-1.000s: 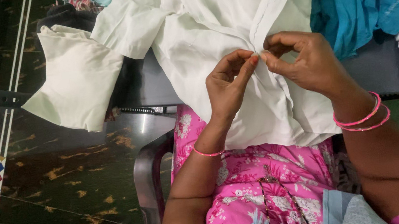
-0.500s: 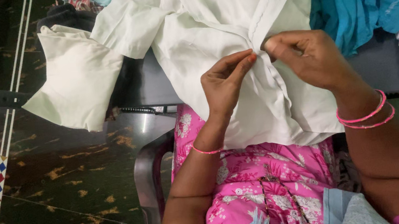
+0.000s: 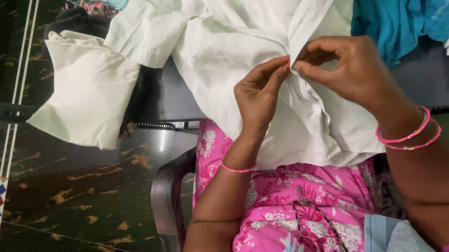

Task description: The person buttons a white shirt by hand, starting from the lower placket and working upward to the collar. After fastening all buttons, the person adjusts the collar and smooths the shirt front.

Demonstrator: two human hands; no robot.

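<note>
The white garment [image 3: 237,35] lies spread over a dark table [image 3: 168,96] and hangs down into the lap of the person, who wears a pink flowered dress [image 3: 299,201]. Both hands meet on the cloth near the middle of the picture, a little toward 1 o'clock.

The left hand [image 3: 257,97] comes up from 6 o'clock, and its thumb and forefinger are pinched together on a fold of the white garment, just under the end of the stitched band [image 3: 314,2]. This band runs away from the hands toward 1 o'clock. The right hand [image 3: 349,68] comes in from 4 o'clock, and its fingers are curled, with thumb and forefinger closed on the same edge of the cloth. The fingertips of the two hands are touching or almost touching; whether something small, such as a thread, is between them I cannot tell, because the spot is too small to see clearly.

There is one thin pink bangle [image 3: 237,169] on the left wrist and two pink bangles [image 3: 409,135] on the right wrist.

At 2 o'clock a blue cloth [image 3: 411,1] lies beside the white garment. At 9 o'clock one cream-white part of the garment [image 3: 84,90] hangs over the table edge above the dark patterned floor [image 3: 50,216]. A dark chair arm [image 3: 168,196] stands at 7 o'clock, beside the left forearm
</note>
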